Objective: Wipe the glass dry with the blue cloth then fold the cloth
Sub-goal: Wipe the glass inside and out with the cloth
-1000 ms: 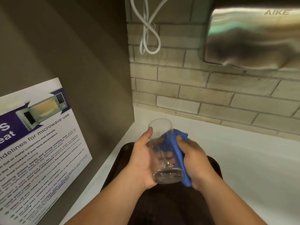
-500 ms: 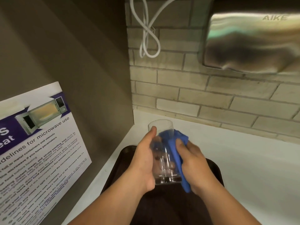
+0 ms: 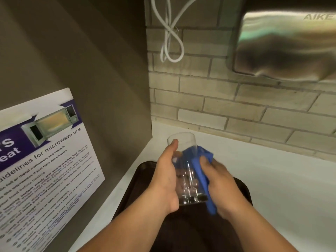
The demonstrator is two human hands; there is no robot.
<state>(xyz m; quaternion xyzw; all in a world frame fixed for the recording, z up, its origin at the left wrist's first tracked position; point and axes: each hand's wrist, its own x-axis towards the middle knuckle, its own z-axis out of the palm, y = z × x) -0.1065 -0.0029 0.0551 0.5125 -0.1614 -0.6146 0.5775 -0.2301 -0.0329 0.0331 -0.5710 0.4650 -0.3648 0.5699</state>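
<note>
A clear drinking glass [image 3: 185, 180] is held tilted, mouth away from me, above a dark tray [image 3: 138, 180]. My left hand [image 3: 165, 180] wraps its left side, thumb near the rim. My right hand [image 3: 221, 186] presses a blue cloth [image 3: 201, 171] against the glass's right side. The cloth runs from near the rim down past the base. Part of the cloth is hidden under my right palm.
The tray lies on a white counter [image 3: 281, 188] in a corner. A brick wall [image 3: 236, 110] stands behind, with a metal hand dryer [image 3: 285, 46] at upper right and a looped white cable [image 3: 171, 39]. A microwave poster [image 3: 41, 160] hangs on the left wall.
My right hand has slid the cloth slightly along the side of the glass. The glass and my left hand stay almost where they were.
</note>
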